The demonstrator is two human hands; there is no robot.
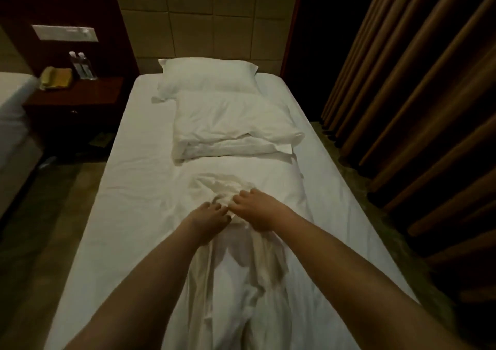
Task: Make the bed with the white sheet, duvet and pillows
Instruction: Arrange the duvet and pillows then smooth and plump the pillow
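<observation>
Hands gathering the duvet at mid-bed

The bunched white duvet (241,255) is lying along the bed's (134,215) middle; the left hand (208,222) and right hand (259,208) are pinching its crumpled far end, two pillows (228,116) lying beyond near the headboard (209,19).

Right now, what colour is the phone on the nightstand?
Yellowish-beige phone, seen in the dim head view, on the dark wooden nightstand.

Light: dim and warm
Wall: padded square-panel headboard (209,14)
Right side: brown pleated curtains (418,86)
Left side: dark wooden nightstand (77,94) carrying a yellowish telephone (55,78) and two water bottles (80,63)
Far left: second bed's edge (13,108)
Floor: patterned carpet (45,215)
</observation>
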